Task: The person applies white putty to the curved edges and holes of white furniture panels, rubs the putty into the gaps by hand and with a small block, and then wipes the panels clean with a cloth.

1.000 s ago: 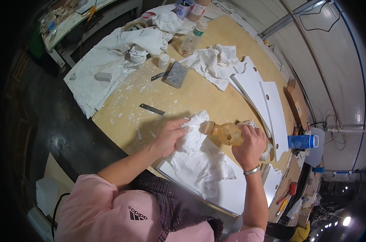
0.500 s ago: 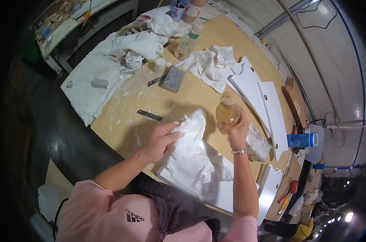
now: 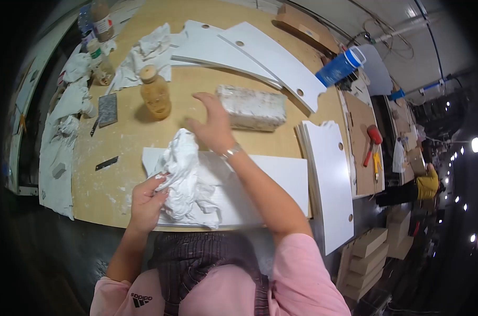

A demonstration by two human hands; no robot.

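- my left hand (image 3: 146, 203) is closed on a crumpled white rag (image 3: 183, 176), bunching it so it works as a wiping pad on the flat white panel (image 3: 270, 181) beneath.
- my right hand (image 3: 213, 124) hovers spread open, gripping nothing, just beyond the rag.
- a squat amber plastic bottle (image 3: 154, 95) stands upright to that hand's left, within reach; a dusty wrapped block (image 3: 252, 108) lies by its fingertips.
- white dust speckles the round plywood table (image 3: 118, 152).
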